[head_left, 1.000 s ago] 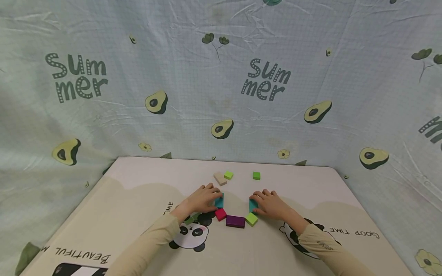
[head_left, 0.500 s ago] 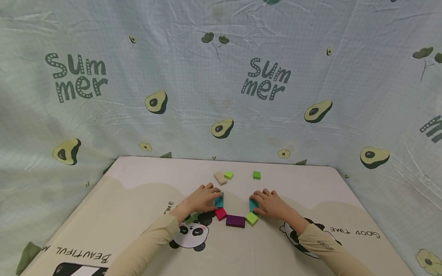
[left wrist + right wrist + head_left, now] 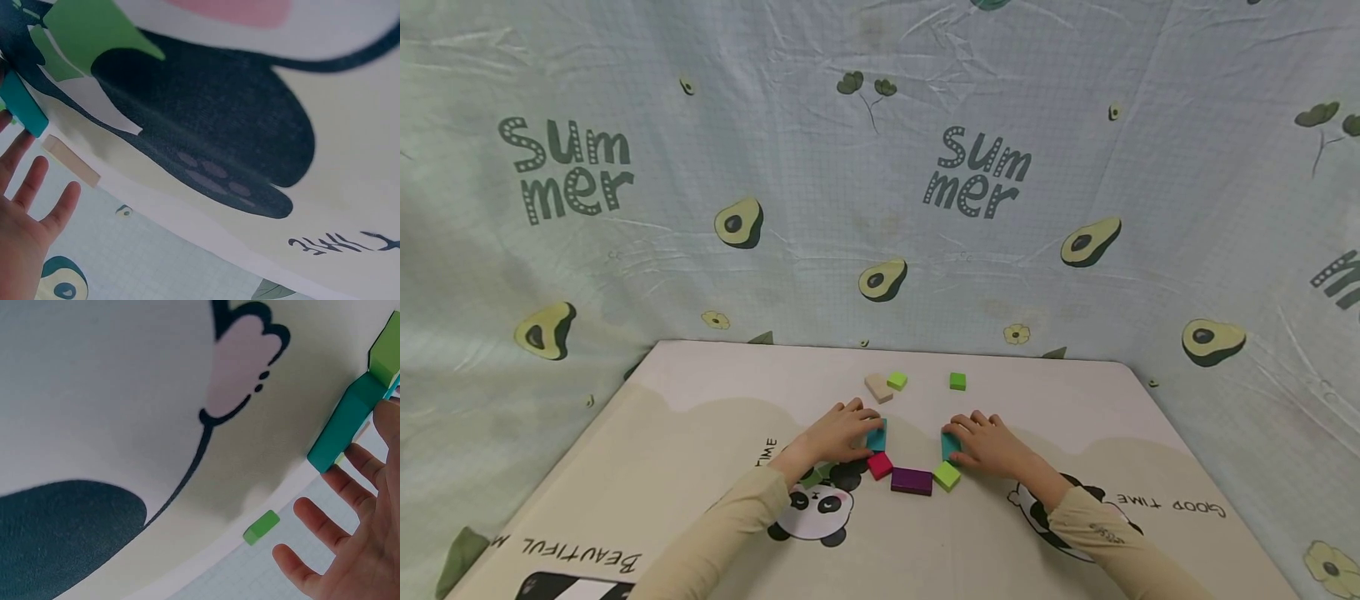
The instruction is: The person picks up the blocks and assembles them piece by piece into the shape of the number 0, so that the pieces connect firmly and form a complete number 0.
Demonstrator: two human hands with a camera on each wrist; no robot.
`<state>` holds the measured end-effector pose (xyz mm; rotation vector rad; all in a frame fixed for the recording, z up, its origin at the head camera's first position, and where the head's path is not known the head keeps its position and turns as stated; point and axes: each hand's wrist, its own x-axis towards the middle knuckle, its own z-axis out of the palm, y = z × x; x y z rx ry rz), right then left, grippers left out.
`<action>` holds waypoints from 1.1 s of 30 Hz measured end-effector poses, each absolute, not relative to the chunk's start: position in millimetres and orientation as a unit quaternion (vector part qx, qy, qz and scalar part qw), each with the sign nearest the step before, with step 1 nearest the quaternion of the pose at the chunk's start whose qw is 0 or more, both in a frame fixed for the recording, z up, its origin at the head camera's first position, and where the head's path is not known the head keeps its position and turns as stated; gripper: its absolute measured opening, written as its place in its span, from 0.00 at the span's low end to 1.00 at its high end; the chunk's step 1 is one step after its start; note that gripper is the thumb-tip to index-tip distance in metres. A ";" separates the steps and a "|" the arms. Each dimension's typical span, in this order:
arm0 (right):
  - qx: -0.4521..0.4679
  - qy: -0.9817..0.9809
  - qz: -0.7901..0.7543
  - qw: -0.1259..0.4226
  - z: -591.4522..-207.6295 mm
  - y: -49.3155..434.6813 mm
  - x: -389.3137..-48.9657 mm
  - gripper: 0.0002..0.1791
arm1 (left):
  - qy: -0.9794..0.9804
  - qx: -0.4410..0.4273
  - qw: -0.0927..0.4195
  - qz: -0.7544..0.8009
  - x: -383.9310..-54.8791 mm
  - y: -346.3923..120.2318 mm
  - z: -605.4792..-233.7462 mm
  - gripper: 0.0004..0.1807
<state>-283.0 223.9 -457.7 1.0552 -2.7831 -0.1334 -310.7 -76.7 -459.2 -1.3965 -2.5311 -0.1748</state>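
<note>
In the head view my left hand (image 3: 842, 432) pinches a teal block (image 3: 877, 435) lying on the table, thumb at its near end and fingertips at the far end. To the right, my right hand (image 3: 988, 444) holds a second teal block (image 3: 951, 446) the same way; the right wrist view shows its long side (image 3: 347, 425). The outer fingers of both hands stand off their blocks. Below the left block sits a red block (image 3: 880, 466), then a purple block (image 3: 912, 481) and a lime green block (image 3: 947, 476), forming a curved row between the teal blocks.
Beyond the hands lie a beige wooden block (image 3: 878, 388), a lime block (image 3: 897, 381) touching or close to it, and a green block (image 3: 957, 382). The table (image 3: 700, 383) has printed pandas and lettering. A patterned curtain (image 3: 805, 167) hangs behind its far edge.
</note>
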 end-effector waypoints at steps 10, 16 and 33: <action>0.348 -0.933 -0.045 0.077 -456.6 224.4 -284.0 0.23 | -0.887 -0.451 0.102 -0.019 -300.9 -73.2 -446.2 0.24; 0.349 -0.934 -0.043 0.069 -455.1 222.9 -283.1 0.23 | -0.880 -0.460 0.113 -0.012 -297.4 -76.3 -442.1 0.19; 0.352 -0.934 -0.028 0.060 -448.7 221.4 -278.8 0.22 | -0.870 -0.473 0.133 0.039 -294.7 -77.1 -443.9 0.12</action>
